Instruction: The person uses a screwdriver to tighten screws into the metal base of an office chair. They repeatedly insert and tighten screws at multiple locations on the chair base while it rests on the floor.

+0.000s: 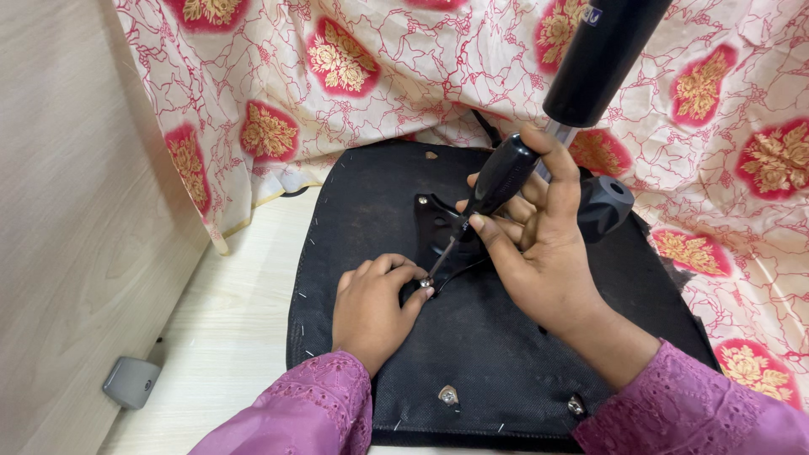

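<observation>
The right hand is wrapped around the black handle of a screwdriver, fingers closed on it, with the thin metal tip slanting down toward 7 o'clock. The tip sits on a small silver screw. The left hand lies flat on the black chair seat bottom, and its fingertips pinch around that screw to keep it straight — the fingers are curled but not tight in a fist.

The screw is going in at the edge of a black metal plate in the middle of the seat. It looks like this screw is only partly in, so the turning is not finished. Two more silver fittings show near the front edge, one at 6 o'clock and one at about 5 o'clock; whether they are tight, I cannot tell. A fat black tube stands up at 1 o'clock, with a black knob below it.

There are no boxes or packages — only a tiny blue and white sticker near the top of the tube. A flowery pink and cream cloth hangs behind, and a small grey block sits on the pale floor at 8 o'clock.
</observation>
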